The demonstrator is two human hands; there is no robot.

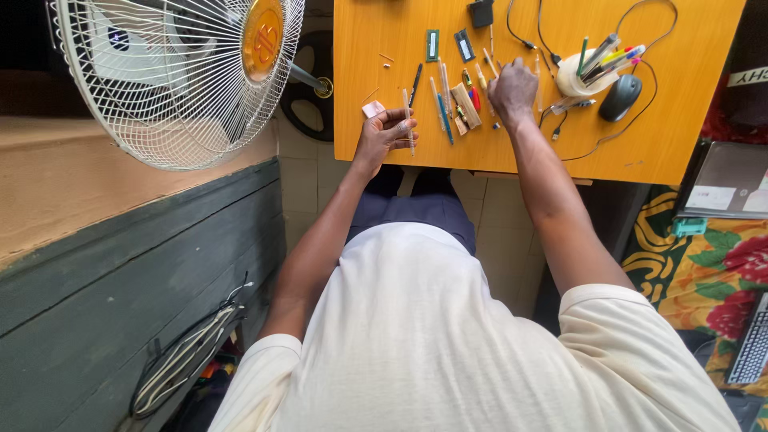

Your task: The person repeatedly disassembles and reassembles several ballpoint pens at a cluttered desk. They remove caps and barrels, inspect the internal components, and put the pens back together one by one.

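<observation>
My left hand [385, 132] holds a thin clear pen barrel [409, 122] upright over the near edge of the orange desk [664, 128]. My right hand [513, 90] rests palm down on the desk, its fingers on a row of pens and small tools [456, 100] laid side by side. A small pale eraser-like piece [373, 109] lies just left of my left hand. Two green memory sticks [433, 45] lie further back on the desk.
A white cup [578, 78] full of pens stands right of my right hand, beside a dark mouse [621, 98] with its cable. A large standing fan [180, 68] is at the left. A closed laptop [724, 180] lies on floral cloth at right.
</observation>
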